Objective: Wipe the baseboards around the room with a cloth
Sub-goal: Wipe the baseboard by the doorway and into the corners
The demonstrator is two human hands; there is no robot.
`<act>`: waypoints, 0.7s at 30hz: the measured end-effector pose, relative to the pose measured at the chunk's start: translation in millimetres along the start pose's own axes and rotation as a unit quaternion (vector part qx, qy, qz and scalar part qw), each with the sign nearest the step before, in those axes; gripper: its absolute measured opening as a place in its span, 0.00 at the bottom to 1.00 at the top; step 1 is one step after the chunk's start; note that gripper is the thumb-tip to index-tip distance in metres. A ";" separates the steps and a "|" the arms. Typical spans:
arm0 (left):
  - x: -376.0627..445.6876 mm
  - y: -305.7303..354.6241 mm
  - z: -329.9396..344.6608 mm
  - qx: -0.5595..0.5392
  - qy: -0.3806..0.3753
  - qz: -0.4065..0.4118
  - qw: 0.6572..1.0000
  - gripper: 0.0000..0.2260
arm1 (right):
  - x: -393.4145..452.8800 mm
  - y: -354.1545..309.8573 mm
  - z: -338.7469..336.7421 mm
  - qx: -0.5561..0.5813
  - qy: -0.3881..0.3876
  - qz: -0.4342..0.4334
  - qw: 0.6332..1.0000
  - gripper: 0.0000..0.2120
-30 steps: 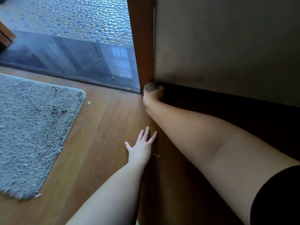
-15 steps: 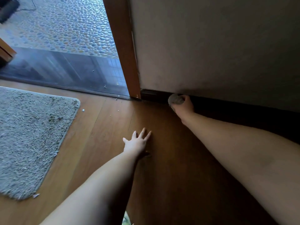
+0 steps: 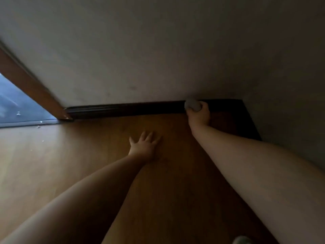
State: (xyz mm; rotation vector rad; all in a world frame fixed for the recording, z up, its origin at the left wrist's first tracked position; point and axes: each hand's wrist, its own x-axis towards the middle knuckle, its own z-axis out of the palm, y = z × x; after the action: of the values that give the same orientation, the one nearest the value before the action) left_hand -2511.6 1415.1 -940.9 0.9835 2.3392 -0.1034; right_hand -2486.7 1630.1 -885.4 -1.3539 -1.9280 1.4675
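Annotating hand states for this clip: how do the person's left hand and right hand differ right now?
The left hand lies flat on the brown wooden floor with fingers spread; the right hand grips a pale bunched cloth. The left holds nothing and bears on the floor; the right presses the cloth to the dark baseboard. Both arms are bare and stretched forward.

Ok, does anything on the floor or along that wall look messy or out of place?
Only small things: a few white crumbs lie scattered on the wooden floor by the foot of the door frame. The baseboard looks straight and whole, and the right hand holds the cloth against it.
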 end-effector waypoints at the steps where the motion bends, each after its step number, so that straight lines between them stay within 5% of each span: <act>1: 3.2 5.0 -1.4 0.016 0.002 0.008 1.000 0.42 | 10.0 2.4 -14.1 0.004 0.019 0.013 1.000 0.22; 8: 13.4 24.9 -5.0 0.046 0.002 0.029 0.998 0.45 | 50.7 25.6 -81.9 -0.018 0.090 0.010 0.996 0.25; 15: 26.2 24.1 5.5 0.048 0.020 0.036 0.998 0.46 | 84.5 31.7 -111.1 -0.159 0.182 -0.011 0.970 0.25; 21: 30.9 25.5 14.3 0.057 0.024 0.033 0.998 0.50 | 116.7 12.0 -113.5 -0.167 0.208 0.044 0.963 0.21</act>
State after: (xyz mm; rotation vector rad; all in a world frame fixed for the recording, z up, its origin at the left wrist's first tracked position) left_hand -2504.3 1448.8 -965.8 1.1286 2.3643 -0.1896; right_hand -2451.6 1789.5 -880.5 -1.7495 -1.9015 0.8167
